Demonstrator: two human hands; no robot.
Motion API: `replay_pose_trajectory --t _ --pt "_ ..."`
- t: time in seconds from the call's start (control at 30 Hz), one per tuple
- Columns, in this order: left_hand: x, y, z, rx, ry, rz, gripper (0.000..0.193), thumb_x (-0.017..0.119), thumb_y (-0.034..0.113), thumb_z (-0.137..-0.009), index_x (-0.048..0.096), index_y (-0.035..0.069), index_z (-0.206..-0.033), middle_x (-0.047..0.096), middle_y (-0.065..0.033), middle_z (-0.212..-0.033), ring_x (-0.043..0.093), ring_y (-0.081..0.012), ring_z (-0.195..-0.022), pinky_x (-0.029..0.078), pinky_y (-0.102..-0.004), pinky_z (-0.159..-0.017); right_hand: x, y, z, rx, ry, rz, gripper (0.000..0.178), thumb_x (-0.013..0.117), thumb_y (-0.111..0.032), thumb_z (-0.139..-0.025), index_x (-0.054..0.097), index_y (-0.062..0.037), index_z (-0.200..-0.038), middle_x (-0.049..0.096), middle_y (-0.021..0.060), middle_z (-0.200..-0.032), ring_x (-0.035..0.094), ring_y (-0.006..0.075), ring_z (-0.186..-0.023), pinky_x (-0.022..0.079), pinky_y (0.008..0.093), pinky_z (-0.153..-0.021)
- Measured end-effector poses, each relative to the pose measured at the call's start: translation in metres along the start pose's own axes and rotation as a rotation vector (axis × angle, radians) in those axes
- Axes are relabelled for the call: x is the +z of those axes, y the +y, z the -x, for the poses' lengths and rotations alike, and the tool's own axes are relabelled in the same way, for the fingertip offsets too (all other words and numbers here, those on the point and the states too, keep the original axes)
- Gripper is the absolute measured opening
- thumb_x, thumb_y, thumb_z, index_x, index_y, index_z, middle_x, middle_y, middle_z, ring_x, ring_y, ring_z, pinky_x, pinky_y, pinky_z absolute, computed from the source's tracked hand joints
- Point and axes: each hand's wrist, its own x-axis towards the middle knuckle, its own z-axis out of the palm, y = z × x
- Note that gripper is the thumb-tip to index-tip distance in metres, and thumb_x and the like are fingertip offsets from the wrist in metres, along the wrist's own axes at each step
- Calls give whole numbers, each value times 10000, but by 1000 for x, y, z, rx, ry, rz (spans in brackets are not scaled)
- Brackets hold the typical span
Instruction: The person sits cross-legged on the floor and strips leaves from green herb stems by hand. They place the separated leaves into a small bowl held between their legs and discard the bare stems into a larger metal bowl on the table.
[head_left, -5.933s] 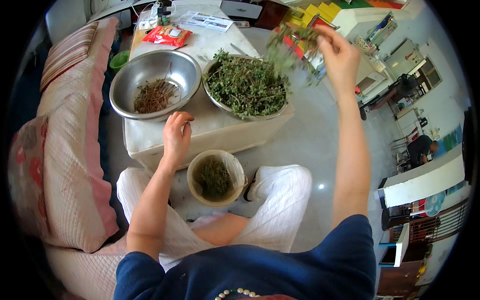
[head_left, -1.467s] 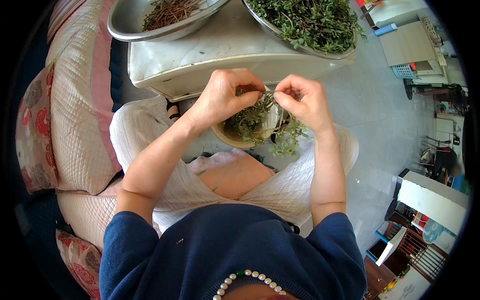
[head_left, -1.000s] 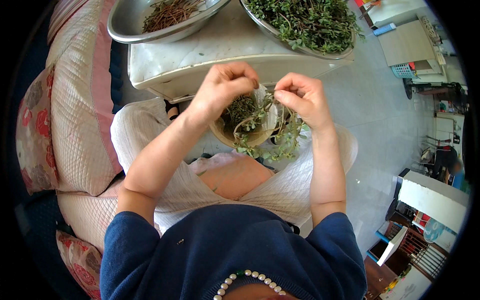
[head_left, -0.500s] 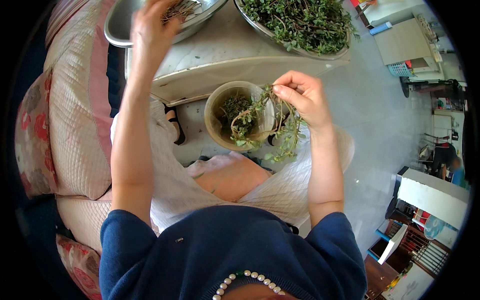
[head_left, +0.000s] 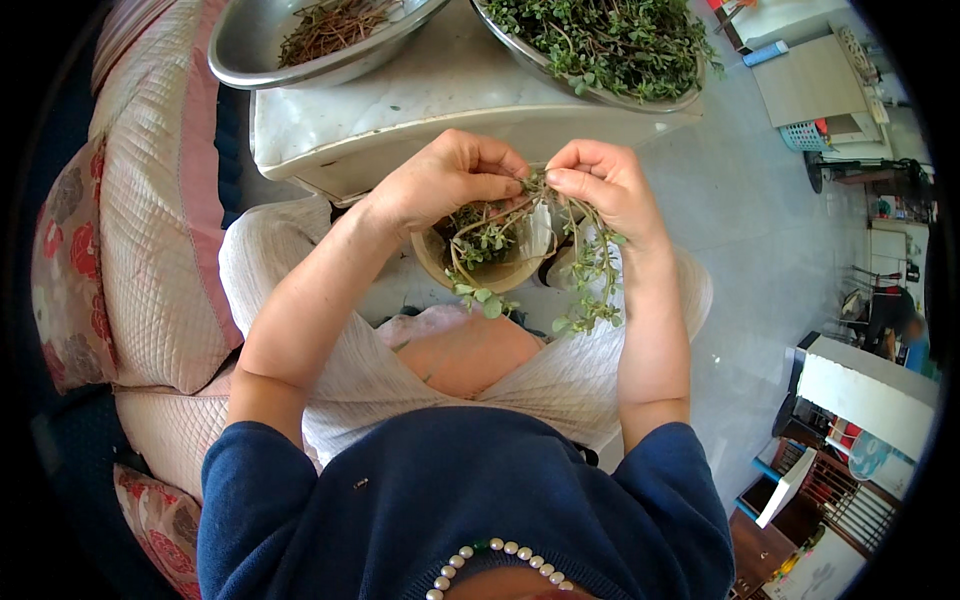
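Note:
A trailing purslane sprig [head_left: 592, 285] with small green leaves hangs between my two hands, over a pale bucket [head_left: 432, 262] on the floor. My left hand [head_left: 448, 180] pinches the sprig's upper part with thumb and fingertips. Close beside it, my right hand [head_left: 608, 198] grips the same sprig, and leafy ends droop below both hands. More greenery [head_left: 482, 238] lies in the bucket, partly covered by the sprig and my left hand. Beyond my hands, bare reddish-brown stems [head_left: 335, 30] lie in the left metal basin [head_left: 248, 72].
A white marble-topped table [head_left: 330, 120] holds the basins. Leafy purslane [head_left: 610, 45] heaps the right metal basin [head_left: 535, 65]. A quilted pink sofa [head_left: 150, 230] with floral cushions [head_left: 75, 265] runs along my left. Grey tiled floor [head_left: 760, 260] extends to the right, toward furniture.
My left hand has come down from the left basin to the sprig, and its fingers now pinch it beside my right hand. My right hand has hardly moved.

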Motion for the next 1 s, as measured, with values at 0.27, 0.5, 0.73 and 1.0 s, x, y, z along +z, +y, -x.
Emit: replay_pose_trajectory --t 0.27,0.5,0.73,1.0 --pt "-14 7 5 -47 -105 69 137 553 19 -879 609 -19 -999 645 -56 -868 622 -108 -760 521 -232 -712 -5 -3 2 42 15 -48 88 634 -90 -831 636 -2 -828 611 -16 -720 525 27 -637 402 176 -572" --pt "-6 10 10 -79 -11 -1 115 600 85 -869 572 14 -955 592 -31 -884 586 -99 -829 504 -237 -718 -1 3 0 6 110 126 95 655 -96 -810 632 -8 -783 612 -14 -704 520 24 -632 396 180 -560" --pt "-1 -3 6 20 59 -79 187 655 15 -804 542 8 -953 588 -18 -864 576 -84 -800 479 -222 -684 3 5 -2 8 115 131 102 644 -93 -815 621 -3 -773 599 -22 -696 511 27 -635 392 184 -564" --pt "-8 -3 7 -13 -15 105 124 600 -43 -819 563 31 -912 613 -22 -833 586 -80 -747 491 -213 -665 0 1 1 -8 87 84 107 611 -108 -856 608 -3 -839 587 -28 -741 518 30 -683 416 187 -608"
